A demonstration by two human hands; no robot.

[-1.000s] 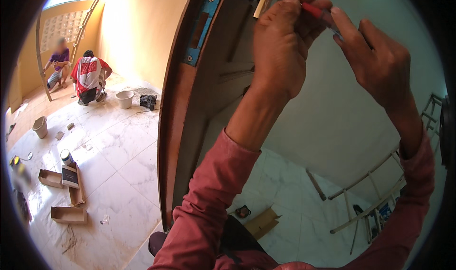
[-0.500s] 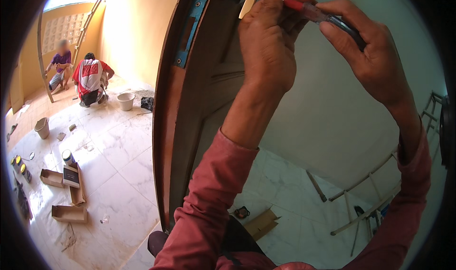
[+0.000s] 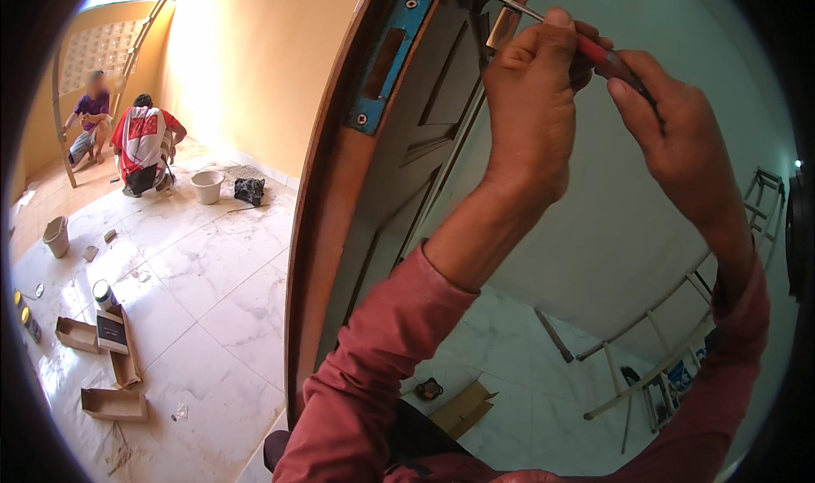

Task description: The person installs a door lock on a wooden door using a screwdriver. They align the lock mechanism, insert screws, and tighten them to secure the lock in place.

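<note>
A screwdriver (image 3: 601, 57) with a red and dark handle slants across the upper right, its thin shaft running up and left. My right hand (image 3: 683, 139) is closed round the handle's rear end. With thumb and fingers, my left hand (image 3: 535, 101) pinches it near where shaft and handle meet. The shaft's tip lies by the metal door handle (image 3: 505, 29) at the door's face; its exact contact is too small to tell. To the left of my left hand, a blue lock faceplate (image 3: 390, 58) sits in the edge of the dark wooden door (image 3: 340, 186), held by screws.
Across the tiled floor (image 3: 229, 313) at left lie open cardboard boxes (image 3: 115, 405), cans and buckets (image 3: 207, 188). Two people (image 3: 146, 143) crouch or sit by the far wall. At right, a wooden ladder (image 3: 654, 313) and a cardboard piece (image 3: 463, 407) lie behind my arms.
The door, its lock plate and both hands appear farther right and a little lower in view. The screwdriver's handle has turned in my grip, and more of the door handle shows.
</note>
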